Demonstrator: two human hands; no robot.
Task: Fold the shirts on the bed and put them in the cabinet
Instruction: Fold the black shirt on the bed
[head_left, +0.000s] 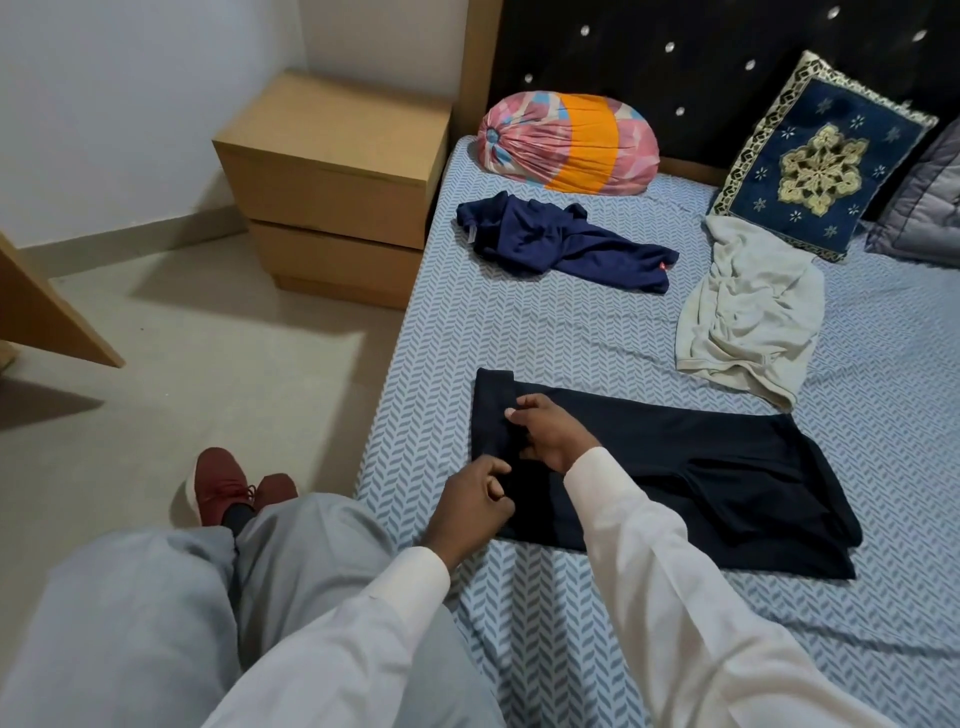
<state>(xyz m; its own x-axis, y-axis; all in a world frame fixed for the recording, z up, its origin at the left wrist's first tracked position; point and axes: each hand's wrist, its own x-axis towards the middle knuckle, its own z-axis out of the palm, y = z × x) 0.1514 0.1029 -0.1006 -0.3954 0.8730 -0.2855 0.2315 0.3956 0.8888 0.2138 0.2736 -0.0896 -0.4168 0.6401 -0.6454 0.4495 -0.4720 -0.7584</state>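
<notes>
Directly under both hands, a dark shirt (701, 467) lies flat and partly folded on the bed (571, 343). Judging from this, the fold could slip or bunch if one corner lifts ahead of the other, since the cloth looks limp and smooth. The left hand (475, 496) pinches the shirt's near corner with curled fingers. The right hand (548, 434), just beyond it, grips the same end, fingers bent. Farther past the right hand lie a crumpled blue shirt (561, 244) and a pale shirt (748, 317), both unfolded.
</notes>
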